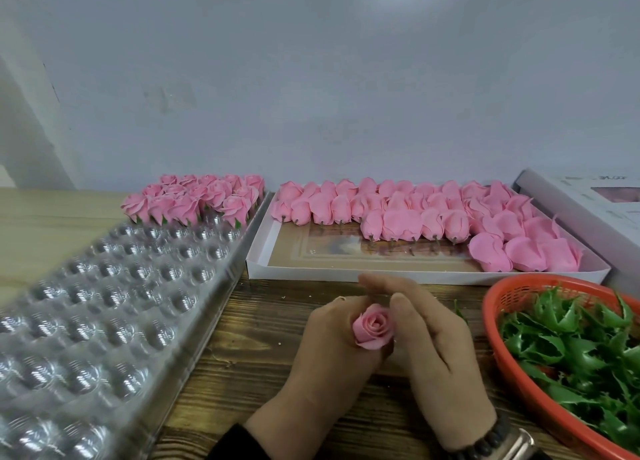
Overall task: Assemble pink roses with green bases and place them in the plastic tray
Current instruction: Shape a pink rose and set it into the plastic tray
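A pink rose [374,327] faces up between both my hands at the lower middle. My left hand [329,355] is closed around its underside. My right hand [429,348] presses its thumb and fingers against the rose's right side. Any green base under the rose is hidden by my fingers. The clear plastic tray [104,307] with round cups lies at the left; several finished roses with green bases [197,200] fill its far rows. Loose green bases [581,348] lie piled in an orange basket [498,345] at the right.
A shallow white box [311,269] behind my hands holds several pink rose heads [415,213] lying on their sides. A grey box [581,203] lies at the far right. A wall stands close behind. The wooden table [256,338] shows between tray and hands.
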